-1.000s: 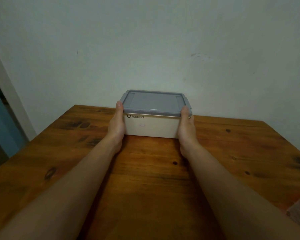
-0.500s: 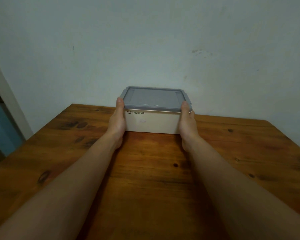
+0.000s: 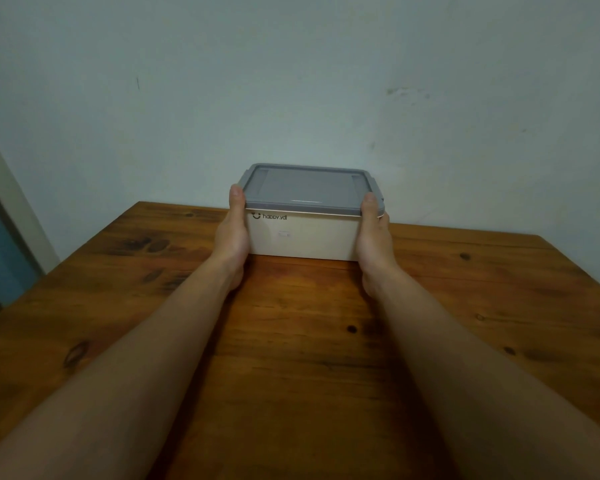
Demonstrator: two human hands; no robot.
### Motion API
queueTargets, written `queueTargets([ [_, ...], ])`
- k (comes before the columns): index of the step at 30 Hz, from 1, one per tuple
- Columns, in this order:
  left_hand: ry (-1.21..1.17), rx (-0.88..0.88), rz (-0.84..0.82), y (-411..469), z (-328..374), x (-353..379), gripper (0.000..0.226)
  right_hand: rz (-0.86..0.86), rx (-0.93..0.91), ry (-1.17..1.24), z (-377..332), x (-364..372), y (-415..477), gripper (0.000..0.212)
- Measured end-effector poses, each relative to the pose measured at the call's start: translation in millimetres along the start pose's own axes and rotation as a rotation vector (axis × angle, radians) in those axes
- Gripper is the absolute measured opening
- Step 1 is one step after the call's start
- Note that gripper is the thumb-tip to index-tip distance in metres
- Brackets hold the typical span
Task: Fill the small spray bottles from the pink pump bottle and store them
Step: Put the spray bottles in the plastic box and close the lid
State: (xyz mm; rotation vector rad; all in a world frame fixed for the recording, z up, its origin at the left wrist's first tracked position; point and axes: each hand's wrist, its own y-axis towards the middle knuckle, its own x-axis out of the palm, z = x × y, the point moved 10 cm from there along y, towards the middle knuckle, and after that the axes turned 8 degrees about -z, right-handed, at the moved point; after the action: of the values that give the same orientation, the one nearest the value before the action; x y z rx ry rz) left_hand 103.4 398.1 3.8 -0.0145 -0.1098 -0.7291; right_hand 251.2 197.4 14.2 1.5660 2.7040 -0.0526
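Little has shifted since half a second ago: box point(image 3: 302, 237) sits a touch higher in the frame, and your hands keep the same hold on it.

- Box: cream, rectangular, standing flat at the table's far edge, centre of frame just above the middle, close to the wall. Grey lid point(image 3: 305, 185) is on and level. Dark logo print at the upper left of its front face.
- Left hand point(image 3: 231, 233): clasps the left end of the box, thumb running up the near corner, tip on the lid rim. Fingers hidden behind the end.
- Right hand point(image 3: 373, 237): clasps the right end the same way, thumb tip on the lid rim.
- Both forearms stretch from the bottom corners of the frame.
- Table point(image 3: 291, 358): brown knotty wood, filling the lower half.
- Wall point(image 3: 291, 81): pale, scuffed at upper right.
- Door frame point(image 3: 11, 202): light, at the left edge.
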Motion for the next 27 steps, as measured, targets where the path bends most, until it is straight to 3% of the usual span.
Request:
queueTargets([
  [19,0.081,0.014,0.047,-11.3,17.9,-2.1,0.046,-0.013,0.086,-0.026,-6.4,-3.3,-14.8,0.081],
  [23,0.121,0.028,0.078,-15.3,26.9,-5.7,0.061,-0.018,0.08,-0.025,-9.7,-5.1,-23.1,0.079],
  [27,0.105,0.006,0.079,-19.7,28.9,-5.0,0.051,-0.009,0.072,-0.031,-8.7,-9.5,-31.4,0.082],
])
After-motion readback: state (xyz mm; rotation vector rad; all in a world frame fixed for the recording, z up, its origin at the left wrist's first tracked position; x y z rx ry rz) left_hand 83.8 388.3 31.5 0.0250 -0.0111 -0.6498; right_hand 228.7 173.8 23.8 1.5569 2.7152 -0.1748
